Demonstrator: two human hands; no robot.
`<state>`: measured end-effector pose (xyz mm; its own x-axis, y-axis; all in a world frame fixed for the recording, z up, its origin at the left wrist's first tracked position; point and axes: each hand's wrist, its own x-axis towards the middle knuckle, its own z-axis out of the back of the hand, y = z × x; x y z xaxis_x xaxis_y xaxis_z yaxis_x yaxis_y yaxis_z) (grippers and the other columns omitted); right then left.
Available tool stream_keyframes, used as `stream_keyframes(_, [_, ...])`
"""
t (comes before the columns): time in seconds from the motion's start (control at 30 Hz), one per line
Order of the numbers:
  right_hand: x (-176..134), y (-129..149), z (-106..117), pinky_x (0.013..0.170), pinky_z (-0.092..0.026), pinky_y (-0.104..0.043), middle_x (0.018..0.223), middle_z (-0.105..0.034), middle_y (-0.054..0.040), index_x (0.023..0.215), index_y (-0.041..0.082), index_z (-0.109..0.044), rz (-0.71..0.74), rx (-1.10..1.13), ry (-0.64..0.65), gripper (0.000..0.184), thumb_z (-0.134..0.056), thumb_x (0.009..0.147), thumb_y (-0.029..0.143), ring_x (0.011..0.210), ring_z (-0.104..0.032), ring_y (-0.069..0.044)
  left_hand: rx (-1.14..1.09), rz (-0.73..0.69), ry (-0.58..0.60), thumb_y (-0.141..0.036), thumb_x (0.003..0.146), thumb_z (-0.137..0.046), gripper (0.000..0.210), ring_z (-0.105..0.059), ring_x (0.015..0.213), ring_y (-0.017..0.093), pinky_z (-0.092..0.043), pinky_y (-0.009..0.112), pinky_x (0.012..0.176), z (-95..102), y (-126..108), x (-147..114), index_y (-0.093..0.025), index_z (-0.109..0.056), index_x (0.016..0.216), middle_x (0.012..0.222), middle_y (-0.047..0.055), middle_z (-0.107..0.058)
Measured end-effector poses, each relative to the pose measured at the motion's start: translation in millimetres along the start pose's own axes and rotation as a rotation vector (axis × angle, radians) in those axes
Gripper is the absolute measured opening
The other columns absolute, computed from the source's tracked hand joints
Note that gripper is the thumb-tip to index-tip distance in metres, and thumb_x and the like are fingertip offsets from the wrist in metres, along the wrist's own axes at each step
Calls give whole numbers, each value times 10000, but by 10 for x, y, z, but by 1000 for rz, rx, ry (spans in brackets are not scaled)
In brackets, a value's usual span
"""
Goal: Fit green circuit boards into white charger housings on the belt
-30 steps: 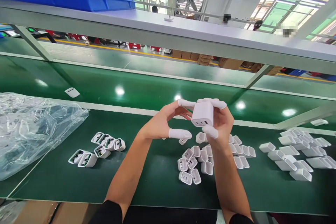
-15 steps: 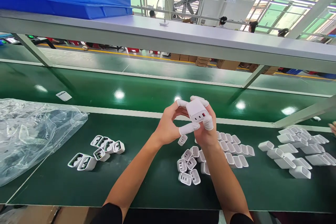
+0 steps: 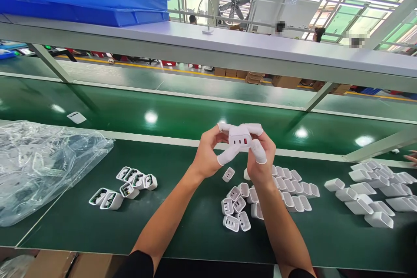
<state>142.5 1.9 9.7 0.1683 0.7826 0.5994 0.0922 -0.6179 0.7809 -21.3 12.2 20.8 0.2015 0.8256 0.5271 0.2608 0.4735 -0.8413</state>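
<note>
Between my two hands is a white charger housing (image 3: 240, 135), its face with small dark ports and one red port turned toward me. My left hand (image 3: 210, 151) grips it from the left, thumb below and forefinger above. From the right, my right hand (image 3: 262, 153) closes on the same housing with thumb and fingers. White finger cots cover the gripping fingertips. Below the hands lie several small white end pieces with port slots (image 3: 232, 223). More white shells (image 3: 288, 184) stand in rows beside my right forearm, which hides part of them.
Several white housings with circuit boards inside (image 3: 111, 200) sit at left, near a clear plastic bag (image 3: 42, 169). Many empty white shells (image 3: 379, 219) are grouped at right. A white shelf (image 3: 228, 43) crosses above, bearing blue trays (image 3: 81, 0). Another person's hand (image 3: 411, 156) shows at the right edge.
The held housing has tilted so its port face now looks more directly at me, and my fingers have shifted around it. The whole view has moved slightly.
</note>
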Motion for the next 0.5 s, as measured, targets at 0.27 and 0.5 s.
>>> stream_keyframes(0.27, [-5,45,-7,1058,-547,-509,1164,-778,-88,1088,288,-840,-12,-23,39,446,-800,967,716,1139,-695,-329,-52,2,-66,-533,748,-1011,454,-675,801,186,-633,344,820,-20,47,18,-220,-766,969,893,16,-740])
stream_keyframes(0.5, [-33,35,-71,956,-524,-445,981,-710,-44,1023,272,-841,-137,65,59,419,-859,921,679,969,-625,-264,-100,-96,-142,-464,729,-1037,447,-608,721,137,-565,280,720,-61,98,-6,-214,-694,871,792,-35,-645])
